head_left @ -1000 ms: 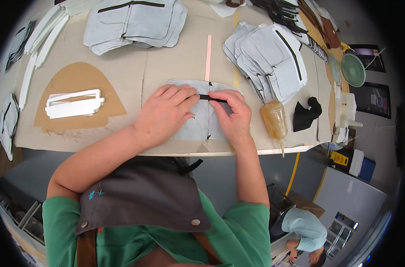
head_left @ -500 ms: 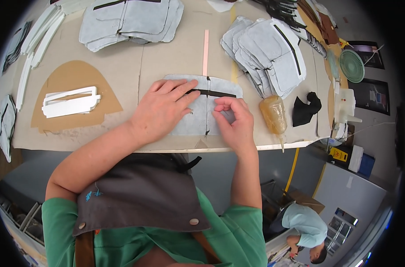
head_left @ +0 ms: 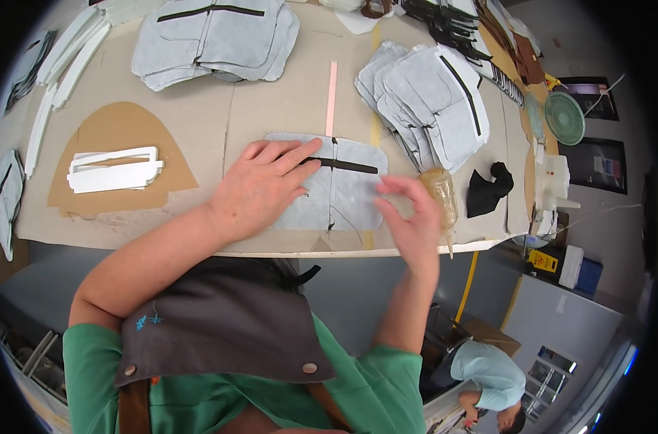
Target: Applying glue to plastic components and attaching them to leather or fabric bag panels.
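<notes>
A grey fabric panel (head_left: 358, 195) with a black strip (head_left: 350, 166) across it and a seam down its middle lies flat near the table's front edge. My left hand (head_left: 264, 184) rests on its left half with fingers stretched out, the fingertips at the strip's left end. At the panel's right edge hovers my right hand (head_left: 412, 213), slightly blurred, with thumb and fingers apart and nothing visible in them. A thin loose thread lies on the panel's lower right part. Just beyond the right hand, a clear bottle of amber liquid (head_left: 444, 195) lies with its nozzle toward me.
Stacks of similar grey panels lie at the back left (head_left: 235, 43) and back right (head_left: 444, 101). A pink strip (head_left: 332, 94) points away behind the panel. A brown cardboard template (head_left: 126, 126) holds white frames (head_left: 115, 173). Black cloth (head_left: 488, 192) lies right. Another person (head_left: 488, 372) works behind.
My right hand has moved right, off the panel's middle toward its right edge and the bottle, and its fingers have spread apart. The left hand stays on the panel. The whole view has shifted slightly.
</notes>
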`<state>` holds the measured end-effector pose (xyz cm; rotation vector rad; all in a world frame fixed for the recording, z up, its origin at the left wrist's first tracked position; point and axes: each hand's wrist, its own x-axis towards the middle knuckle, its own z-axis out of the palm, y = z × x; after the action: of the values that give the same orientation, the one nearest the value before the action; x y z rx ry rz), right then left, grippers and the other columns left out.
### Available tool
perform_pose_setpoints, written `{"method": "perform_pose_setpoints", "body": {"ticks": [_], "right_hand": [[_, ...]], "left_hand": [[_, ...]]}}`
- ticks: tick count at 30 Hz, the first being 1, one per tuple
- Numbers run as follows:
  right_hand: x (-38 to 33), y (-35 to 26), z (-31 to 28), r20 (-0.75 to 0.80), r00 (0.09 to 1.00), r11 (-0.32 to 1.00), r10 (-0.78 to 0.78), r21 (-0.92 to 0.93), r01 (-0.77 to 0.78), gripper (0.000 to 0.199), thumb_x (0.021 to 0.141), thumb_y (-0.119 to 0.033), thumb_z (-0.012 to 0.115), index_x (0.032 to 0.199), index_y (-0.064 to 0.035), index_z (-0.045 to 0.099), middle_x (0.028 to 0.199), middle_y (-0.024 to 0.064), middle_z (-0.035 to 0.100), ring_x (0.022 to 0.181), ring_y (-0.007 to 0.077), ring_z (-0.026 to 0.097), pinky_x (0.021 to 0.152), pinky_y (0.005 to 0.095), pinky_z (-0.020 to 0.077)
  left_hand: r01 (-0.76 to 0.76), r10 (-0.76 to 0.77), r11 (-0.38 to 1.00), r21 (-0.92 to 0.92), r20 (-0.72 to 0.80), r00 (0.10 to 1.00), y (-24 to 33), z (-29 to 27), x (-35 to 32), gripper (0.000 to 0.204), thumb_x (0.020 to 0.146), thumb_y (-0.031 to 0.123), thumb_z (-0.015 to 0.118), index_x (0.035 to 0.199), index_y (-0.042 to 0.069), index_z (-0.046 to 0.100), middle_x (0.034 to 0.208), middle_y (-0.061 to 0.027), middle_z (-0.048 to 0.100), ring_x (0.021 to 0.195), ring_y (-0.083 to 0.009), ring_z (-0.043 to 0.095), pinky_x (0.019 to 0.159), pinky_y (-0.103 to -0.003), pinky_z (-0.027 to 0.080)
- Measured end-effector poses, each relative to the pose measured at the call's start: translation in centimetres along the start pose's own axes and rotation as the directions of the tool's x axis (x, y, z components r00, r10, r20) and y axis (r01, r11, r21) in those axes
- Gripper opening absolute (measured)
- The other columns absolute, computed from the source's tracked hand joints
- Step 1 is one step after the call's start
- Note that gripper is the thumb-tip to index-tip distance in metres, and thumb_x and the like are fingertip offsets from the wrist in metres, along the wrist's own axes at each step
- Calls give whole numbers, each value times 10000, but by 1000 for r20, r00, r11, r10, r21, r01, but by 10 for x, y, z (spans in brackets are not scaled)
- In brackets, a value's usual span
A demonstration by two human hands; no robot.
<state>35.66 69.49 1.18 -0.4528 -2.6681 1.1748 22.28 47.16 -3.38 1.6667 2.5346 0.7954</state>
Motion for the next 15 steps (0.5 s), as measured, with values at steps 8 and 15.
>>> {"method": "perform_pose_setpoints", "body": {"ticks": [8,15], "right_hand": [[49,7,49,36,972,972,-230,58,228,380,761,36,699,1123,-73,657,1084,88,664,1059,282,597,892,366,505],[45,16,52,-9,966,966,-258,15,258,322,762,-4,728,1071,-85,686,1053,108,671,1023,306,610,880,380,501]], "left_hand": [[1,-1,1000,-24,5,1000,0,-2,3,442,832,182,695,1255,98,597,1393,-24,527,1269,-232,467,1047,-397,380],[11,-11,998,-61,12,1000,-2,-2,1,497,838,217,697,1298,81,566,1403,-45,528,1334,-262,441,1095,-435,367]]}}
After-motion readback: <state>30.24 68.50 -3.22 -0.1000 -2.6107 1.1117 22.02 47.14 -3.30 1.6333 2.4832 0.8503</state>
